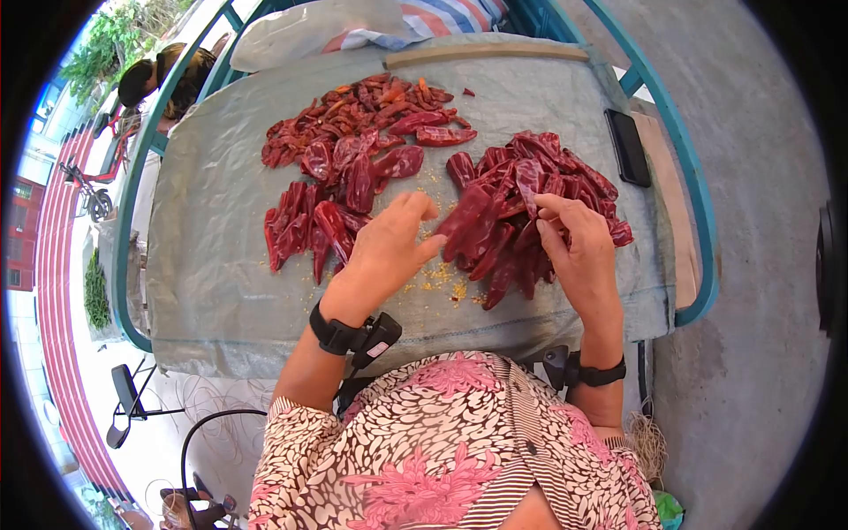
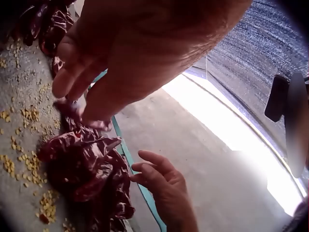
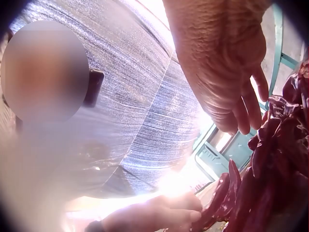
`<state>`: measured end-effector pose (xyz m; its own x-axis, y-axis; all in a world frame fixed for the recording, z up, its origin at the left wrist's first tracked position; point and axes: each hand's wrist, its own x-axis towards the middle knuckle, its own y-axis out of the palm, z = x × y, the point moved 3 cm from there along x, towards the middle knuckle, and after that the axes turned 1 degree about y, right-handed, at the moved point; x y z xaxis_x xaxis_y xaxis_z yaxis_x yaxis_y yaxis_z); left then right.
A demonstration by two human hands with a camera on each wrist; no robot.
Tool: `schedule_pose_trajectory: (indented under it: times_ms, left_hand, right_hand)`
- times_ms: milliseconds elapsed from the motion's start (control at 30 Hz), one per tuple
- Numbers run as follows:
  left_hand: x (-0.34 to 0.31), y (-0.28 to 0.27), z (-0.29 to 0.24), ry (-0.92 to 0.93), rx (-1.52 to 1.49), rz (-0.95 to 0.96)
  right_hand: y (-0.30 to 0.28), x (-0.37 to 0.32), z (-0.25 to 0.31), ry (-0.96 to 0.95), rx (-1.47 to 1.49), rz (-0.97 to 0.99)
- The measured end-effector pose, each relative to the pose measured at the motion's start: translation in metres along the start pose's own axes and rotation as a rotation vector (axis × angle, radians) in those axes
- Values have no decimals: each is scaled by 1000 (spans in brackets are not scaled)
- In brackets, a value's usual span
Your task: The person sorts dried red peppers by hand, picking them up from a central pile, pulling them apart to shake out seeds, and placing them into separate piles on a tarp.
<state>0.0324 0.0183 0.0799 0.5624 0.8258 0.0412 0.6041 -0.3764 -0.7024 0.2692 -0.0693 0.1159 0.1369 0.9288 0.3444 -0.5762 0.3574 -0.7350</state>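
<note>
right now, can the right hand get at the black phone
Likely yes: the phone lies uncovered beyond the right pile of peppers, and the right hand could probably pass over those.

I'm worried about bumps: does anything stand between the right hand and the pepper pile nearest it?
Nothing visible does: the right hand is at the pepper pile, and the black phone lies off to the side.

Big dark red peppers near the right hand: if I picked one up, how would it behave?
The peppers look creased and partly collapsed, so one is probably light for its size. They are glossy, so may feel slightly slippery. Squeezed, one might crack, perhaps adding to the loose yellow seeds on the sheet.
</note>
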Motion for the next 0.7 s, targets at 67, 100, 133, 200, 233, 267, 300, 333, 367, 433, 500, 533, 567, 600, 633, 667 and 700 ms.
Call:
schedule_pose_trajectory:
  times_ms: [67,100,133,200,233,267,300,333,367,433,500,533,567,600,633,667,700]
  left_hand:
    - [7,2,13,-3,205,-155]
    - [13,4,22,-3,306,-233]
    - [19,4,30,-10,347,-270]
    - [31,3,49,-26,427,-341]
    - [35,6,58,-10,441,-326]
    - [39,8,67,7,456,-312]
    - [42,5,63,24,471,-298]
    - [46,4,61,-47,500,-243]
    - [51,3,58,-118,529,-188]
    - [52,1,55,-172,531,-171]
    - [51,0,56,-138,477,-244]
    - [48,-2,54,-86,427,-314]
    - [44,-3,52,-35,376,-385]
    - [39,-6,48,17,325,-456]
    - [33,-6,41,17,251,-413]
    - [27,-6,32,15,177,-371]
    - [20,-6,22,11,103,-329]
  right_hand:
    - [1,-1,1,-14,0,-8]
    - [0,-1,1,-21,-1,-13]
    - [0,-1,1,-18,3,-7]
    - [0,-2,2,-8,13,8]
    - [1,-3,2,0,18,12]
    - [1,-3,2,8,23,17]
    - [1,-3,2,16,28,21]
    - [2,-4,2,5,27,22]
    - [3,-4,3,-5,26,25]
    - [4,-5,4,-20,22,35]
    - [5,-7,4,-25,17,54]
    - [4,-8,3,-20,19,49]
    - [5,-8,2,-15,21,45]
    - [5,-8,2,-12,24,39]
    - [5,-7,1,-13,16,40]
    - [5,-7,2,-14,9,42]
    - [5,-6,3,-17,3,45]
